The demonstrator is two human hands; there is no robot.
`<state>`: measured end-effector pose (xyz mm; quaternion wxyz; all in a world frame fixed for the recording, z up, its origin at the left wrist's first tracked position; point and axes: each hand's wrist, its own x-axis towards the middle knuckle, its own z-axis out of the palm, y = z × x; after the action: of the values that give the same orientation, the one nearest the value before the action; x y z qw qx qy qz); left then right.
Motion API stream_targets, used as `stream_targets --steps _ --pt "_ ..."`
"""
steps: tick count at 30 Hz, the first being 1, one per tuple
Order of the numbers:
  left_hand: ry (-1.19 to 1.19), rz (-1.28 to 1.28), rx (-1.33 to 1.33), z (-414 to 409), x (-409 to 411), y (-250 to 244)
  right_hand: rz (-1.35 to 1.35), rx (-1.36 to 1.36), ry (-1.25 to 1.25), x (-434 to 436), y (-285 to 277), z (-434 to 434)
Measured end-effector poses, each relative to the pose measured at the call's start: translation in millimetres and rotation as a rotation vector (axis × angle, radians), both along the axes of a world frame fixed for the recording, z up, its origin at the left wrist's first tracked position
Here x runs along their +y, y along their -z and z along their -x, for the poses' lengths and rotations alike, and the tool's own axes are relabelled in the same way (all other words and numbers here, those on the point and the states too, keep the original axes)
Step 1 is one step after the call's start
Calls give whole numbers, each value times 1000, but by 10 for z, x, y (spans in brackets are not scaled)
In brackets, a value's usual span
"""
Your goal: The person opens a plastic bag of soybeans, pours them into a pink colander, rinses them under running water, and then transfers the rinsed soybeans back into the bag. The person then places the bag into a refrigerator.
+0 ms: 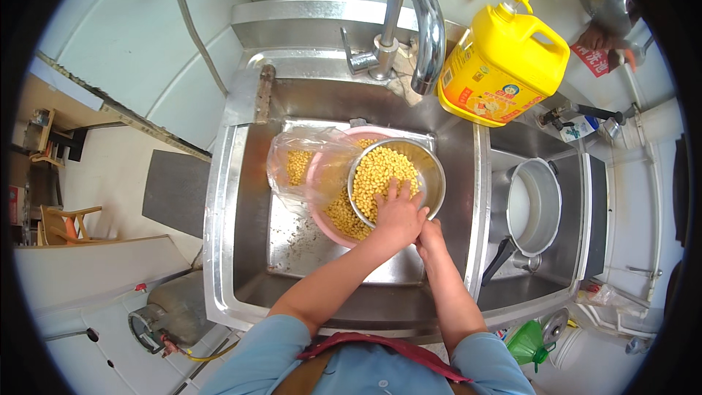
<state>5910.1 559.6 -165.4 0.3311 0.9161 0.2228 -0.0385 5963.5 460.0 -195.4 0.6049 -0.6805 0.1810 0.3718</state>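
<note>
A stainless steel bowl [433,175] is tilted over a pink plastic basin [323,223] in the large sink. Yellow soybeans [378,173] fill the bowl's left side. My left hand [400,214] rests on these beans with its fingers spread. Beside it, my right hand [430,235] grips the bowl's near rim; part of its fingers is hidden. More soybeans [345,219] lie in the basin under the bowl. A clear plastic bag [279,145] with some soybeans in it hangs over the basin's left rim.
A chrome faucet [428,27] arches over the sink's back edge. Right of it stands a yellow detergent jug [499,66]. A pressure cooker pot [499,203] sits tilted in the smaller sink [548,292]. A cleaver [244,96] lies across the back left corner.
</note>
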Motion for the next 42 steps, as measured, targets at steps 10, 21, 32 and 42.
stream_targets --steps 10,21,32,42 --pt "-1073 -388 -381 1243 1163 162 15 59 -124 -351 -324 119" --pt "-1089 1009 -724 1677 1387 915 -4 387 -518 153 -603 277" --pt "-1086 761 -836 2066 1351 913 176 266 -803 1443 -458 228" --pt "-1202 1088 -879 1414 988 347 483 -317 -1113 2433 -1066 342"
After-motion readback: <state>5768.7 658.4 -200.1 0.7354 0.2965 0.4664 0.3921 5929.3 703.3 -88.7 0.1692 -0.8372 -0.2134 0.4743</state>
